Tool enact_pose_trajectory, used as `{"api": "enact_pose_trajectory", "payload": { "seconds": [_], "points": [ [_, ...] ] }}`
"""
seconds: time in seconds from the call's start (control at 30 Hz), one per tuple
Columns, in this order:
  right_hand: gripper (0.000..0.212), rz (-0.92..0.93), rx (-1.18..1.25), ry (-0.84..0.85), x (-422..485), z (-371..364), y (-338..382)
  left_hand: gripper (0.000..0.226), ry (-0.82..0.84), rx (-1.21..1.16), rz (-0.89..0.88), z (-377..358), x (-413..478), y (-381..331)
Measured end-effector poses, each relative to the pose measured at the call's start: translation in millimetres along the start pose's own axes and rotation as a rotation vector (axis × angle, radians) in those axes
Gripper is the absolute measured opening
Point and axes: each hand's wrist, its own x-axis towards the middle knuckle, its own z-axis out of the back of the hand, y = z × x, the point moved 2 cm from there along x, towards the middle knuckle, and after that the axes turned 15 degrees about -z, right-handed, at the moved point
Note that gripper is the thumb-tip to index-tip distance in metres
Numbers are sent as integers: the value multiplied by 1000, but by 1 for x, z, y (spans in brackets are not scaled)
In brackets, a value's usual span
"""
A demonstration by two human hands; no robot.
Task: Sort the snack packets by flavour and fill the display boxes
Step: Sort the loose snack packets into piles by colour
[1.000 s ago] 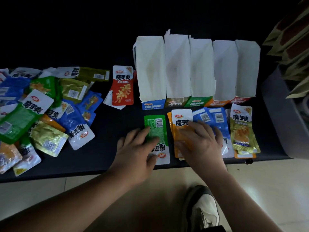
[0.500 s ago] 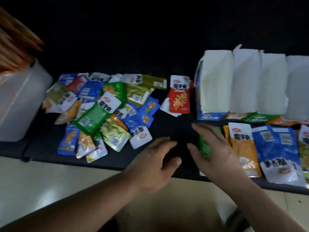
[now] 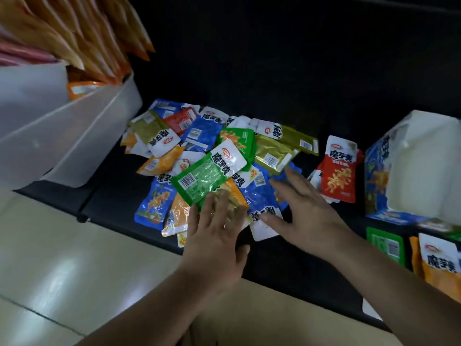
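2 hands, both palm-down, forearms coming in from the near side.
left hand [image 3: 214, 236]: fingers straight and spread, pressed flat on a gold packet [image 3: 239, 208] just nearer than the big green packet [image 3: 209, 171]. Nothing gripped.
right hand [image 3: 304, 213]: fingers straight, splayed wide over a blue packet [image 3: 257, 196] just right of the big green packet. Touching or hovering, can't tell. Nothing gripped.
Well apart to the near right of it: 1 small green packet [image 3: 384, 245], barcode up, and 1 orange packet [image 3: 439, 265] beside it, header reads 魔芋爽.
The big green packet tops the pile [image 3: 199, 151] on the black tabletop [image 3: 287, 270]. The mix is blue, green, gold, orange and red, too overlapped to count. Its white header reads 魔芋爽, with a barcode at the other end.
Right of it: 1 red packet [image 3: 340, 171], also 魔芋爽, lying on a few pale ones.
Further right: 1 display box [image 3: 411, 166], white top, blue printed side.
Far left of it: 1 white bin [image 3: 62, 136] holding orange bags [image 3: 82, 33], not countable.
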Motion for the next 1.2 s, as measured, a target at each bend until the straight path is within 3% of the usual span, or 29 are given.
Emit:
{"api": "enact_pose_trajectory", "payload": {
  "seconds": [0.1, 0.23, 0.5, 0.6, 0.7, 0.83, 0.93, 1.07, 1.2],
  "points": [
    [86, -69, -93, 67, 13, -12, -1, 73, -33, 36, -31, -2, -1, 7],
    [91, -38, -111, -89, -4, -35, -10, 74, -33, 49, -32, 8, 1, 13],
    [76, -8, -197, -277, -27, -47, -14, 76, 11, -49, -137, 15, 21, -5],
    [74, -32, -200, -232, -24, -39, -14, 59, -190, -104, -221, 22, 11, -2],
    [75, -51, -156, -245, -23, -37, -12, 55, -396, -74, -54, 33, -12, 18],
    [59, -125, 129, -253, -29, -34, -3, 83, -201, -150, 422, 21, -29, 52],
    [52, -8, 161, -357, -31, -22, 13, 82, -225, -212, 409, 6, -30, 51],
    [59, 14, 260, -143, -8, 5, 51, 78, -291, -246, 323, 9, -19, 53],
    [90, -1, 31, 118, 28, 12, 85, 66, -394, -237, 195, 14, -17, 61]
  ]
}}
